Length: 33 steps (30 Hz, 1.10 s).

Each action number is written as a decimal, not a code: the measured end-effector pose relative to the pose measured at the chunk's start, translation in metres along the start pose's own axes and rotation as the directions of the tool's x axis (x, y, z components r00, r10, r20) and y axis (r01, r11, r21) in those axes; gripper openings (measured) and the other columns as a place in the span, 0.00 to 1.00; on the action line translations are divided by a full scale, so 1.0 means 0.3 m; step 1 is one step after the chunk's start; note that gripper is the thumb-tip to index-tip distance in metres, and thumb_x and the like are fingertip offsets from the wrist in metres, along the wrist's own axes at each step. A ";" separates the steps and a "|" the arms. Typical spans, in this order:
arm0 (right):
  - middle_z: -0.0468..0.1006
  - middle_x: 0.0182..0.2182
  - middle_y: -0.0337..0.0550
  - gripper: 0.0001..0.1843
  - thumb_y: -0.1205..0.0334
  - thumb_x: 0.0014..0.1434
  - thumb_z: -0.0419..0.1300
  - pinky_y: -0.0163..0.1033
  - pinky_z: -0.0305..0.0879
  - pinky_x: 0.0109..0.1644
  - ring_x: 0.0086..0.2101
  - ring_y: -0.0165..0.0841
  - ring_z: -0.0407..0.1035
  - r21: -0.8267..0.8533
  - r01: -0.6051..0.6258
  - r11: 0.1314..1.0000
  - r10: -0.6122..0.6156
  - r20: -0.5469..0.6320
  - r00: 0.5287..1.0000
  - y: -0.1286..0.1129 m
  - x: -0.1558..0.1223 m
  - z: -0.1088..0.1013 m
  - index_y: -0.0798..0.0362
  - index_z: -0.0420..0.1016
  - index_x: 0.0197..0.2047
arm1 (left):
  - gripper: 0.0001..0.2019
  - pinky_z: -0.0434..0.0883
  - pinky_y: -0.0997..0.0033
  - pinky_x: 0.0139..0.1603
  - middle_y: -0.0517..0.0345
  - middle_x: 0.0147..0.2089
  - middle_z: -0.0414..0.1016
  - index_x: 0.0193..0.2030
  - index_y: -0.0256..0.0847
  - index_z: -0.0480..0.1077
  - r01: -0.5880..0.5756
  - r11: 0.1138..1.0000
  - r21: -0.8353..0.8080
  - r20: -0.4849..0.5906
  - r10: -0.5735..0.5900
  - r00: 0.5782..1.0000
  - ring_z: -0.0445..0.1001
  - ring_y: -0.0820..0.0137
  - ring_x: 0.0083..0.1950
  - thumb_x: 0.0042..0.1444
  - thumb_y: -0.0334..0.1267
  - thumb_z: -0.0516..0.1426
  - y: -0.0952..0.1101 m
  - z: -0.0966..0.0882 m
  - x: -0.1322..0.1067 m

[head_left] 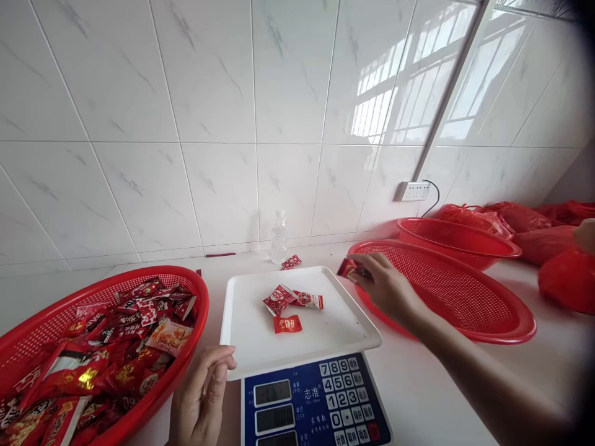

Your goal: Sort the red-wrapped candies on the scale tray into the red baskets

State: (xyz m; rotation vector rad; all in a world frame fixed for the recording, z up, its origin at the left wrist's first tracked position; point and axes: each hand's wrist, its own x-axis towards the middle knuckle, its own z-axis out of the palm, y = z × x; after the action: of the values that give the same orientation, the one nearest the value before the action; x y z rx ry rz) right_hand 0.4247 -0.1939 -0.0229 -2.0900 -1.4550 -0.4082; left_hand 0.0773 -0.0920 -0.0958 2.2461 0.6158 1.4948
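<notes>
My right hand [383, 285] pinches a small dark red wrapped candy [349, 270] over the gap between the scale's tray and an oval red basket [504, 322]. My left hand [202, 393] holds nothing, its fingers loosely bent and a little apart at the tray's front left corner; whether it touches the tray I cannot tell. On the white tray [251, 356] lie several small red packets [287, 324] close together. Below the tray shows the blue scale panel [304, 402] with its keys and displays. To the left, a red basket [201, 291] is filled with mixed wrapped snacks [116, 347].
Behind the tray stand a clear plastic bottle [279, 238] and a loose red packet [291, 262]. A red pen-like stick [220, 254] lies by the wall. Farther right are another red basket [504, 251], full red bags [525, 223] and a wall socket strip [413, 191].
</notes>
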 end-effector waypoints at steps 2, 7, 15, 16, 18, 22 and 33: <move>0.72 0.49 0.58 0.21 0.58 0.63 0.52 0.52 0.73 0.39 0.42 0.49 0.74 -0.069 -0.087 0.994 0.086 -0.022 0.996 0.084 0.004 -0.044 0.53 0.71 0.57 | 0.09 0.76 0.80 0.40 0.62 0.33 0.77 0.45 0.47 0.71 -0.007 1.000 -0.001 -0.011 0.007 1.000 0.79 0.72 0.36 0.67 0.35 0.49 0.004 -0.001 0.002; 0.66 0.57 0.76 0.27 0.57 0.64 0.49 0.73 0.65 0.45 0.54 0.71 0.65 -0.184 -0.204 0.962 0.217 0.054 0.975 0.196 -0.010 -0.090 0.63 0.68 0.61 | 0.09 0.76 0.81 0.40 0.62 0.34 0.77 0.45 0.47 0.70 -0.018 1.000 -0.001 -0.008 0.018 1.000 0.78 0.72 0.36 0.68 0.35 0.49 0.014 -0.003 0.002; 0.44 0.73 0.48 0.37 0.38 0.65 0.51 0.58 0.55 0.66 0.70 0.50 0.38 0.078 0.124 0.989 -0.147 0.478 0.866 -0.089 -0.022 0.082 0.43 0.52 0.72 | 0.10 0.75 0.84 0.39 0.63 0.32 0.77 0.43 0.46 0.71 -0.052 0.999 -0.009 -0.070 0.051 0.996 0.78 0.75 0.34 0.68 0.38 0.49 0.038 -0.001 0.021; 0.44 0.73 0.48 0.41 0.35 0.62 0.52 0.58 0.54 0.66 0.70 0.51 0.37 0.125 0.167 0.978 -0.208 0.533 0.820 -0.137 -0.019 0.103 0.42 0.51 0.72 | 0.10 0.75 0.84 0.39 0.63 0.32 0.77 0.43 0.46 0.72 -0.055 0.998 -0.008 -0.074 0.054 0.996 0.78 0.75 0.34 0.68 0.38 0.49 0.039 -0.001 0.024; 0.43 0.73 0.49 0.48 0.30 0.58 0.54 0.62 0.50 0.67 0.70 0.54 0.36 0.201 0.229 0.952 -0.305 0.604 0.737 -0.219 -0.008 0.139 0.42 0.46 0.74 | 0.10 0.75 0.84 0.39 0.63 0.31 0.77 0.42 0.46 0.72 -0.060 0.998 -0.009 -0.081 0.059 0.995 0.78 0.75 0.33 0.68 0.38 0.49 0.040 0.000 0.028; 0.43 0.73 0.52 0.48 0.30 0.56 0.57 0.71 0.42 0.66 0.69 0.60 0.35 0.301 0.318 0.899 -0.438 0.625 0.647 -0.320 0.025 0.192 0.40 0.49 0.73 | 0.09 0.75 0.84 0.38 0.63 0.31 0.77 0.42 0.45 0.72 -0.055 0.998 -0.008 -0.087 0.054 0.995 0.78 0.75 0.33 0.68 0.38 0.50 0.040 0.000 0.030; 0.75 0.48 0.48 0.18 0.52 0.65 0.60 0.46 0.72 0.45 0.42 0.36 0.73 0.320 0.407 0.856 -0.515 0.454 0.727 -0.342 0.060 0.283 0.54 0.72 0.53 | 0.10 0.75 0.81 0.37 0.61 0.32 0.76 0.45 0.45 0.73 -0.018 0.997 -0.073 -0.055 0.014 0.998 0.76 0.73 0.34 0.67 0.35 0.50 0.026 0.007 0.015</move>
State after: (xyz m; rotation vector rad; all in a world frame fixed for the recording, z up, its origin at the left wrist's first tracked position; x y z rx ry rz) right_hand 0.3307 -0.1032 -0.0537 -1.7194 -2.2603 0.1622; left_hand 0.0821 -0.0962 -0.0890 2.1666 0.5510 1.5655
